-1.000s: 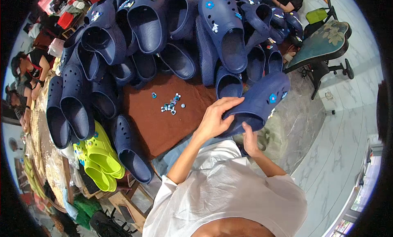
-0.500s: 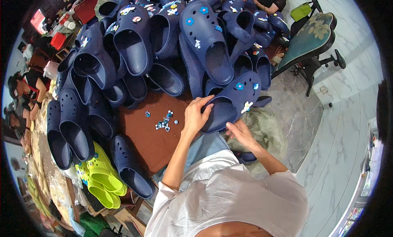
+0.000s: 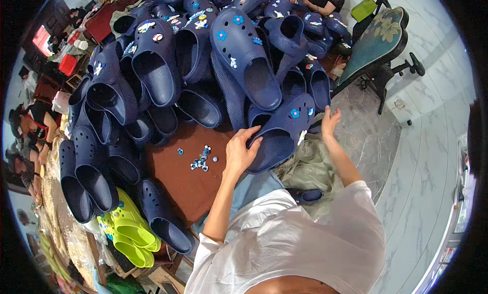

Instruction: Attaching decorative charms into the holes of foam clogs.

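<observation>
My left hand [image 3: 240, 150] is closed on the left rim of a dark blue clog [image 3: 274, 147], its fingers at the opening. The clog tilts over my lap, its toe pointing up and right. Blue flower charms and a white charm decorate its top. Off to the right of the toe, my right hand [image 3: 331, 122] is raised with its fingers apart and holds nothing. Several small blue-and-white charms [image 3: 202, 161] lie on a brown surface [image 3: 178, 184] to the left of my left arm.
Beyond my hands rises a large pile of dark blue clogs [image 3: 155, 73], many with charms. Lime green clogs [image 3: 134, 230] stand at the lower left. A chair with a floral cushion [image 3: 376, 37] is at the far right. Other people sit at the left and far side.
My right hand has left the clog's near edge and moved up and right, beyond its toe. The left hand keeps its hold. The whole view has shifted slightly.
</observation>
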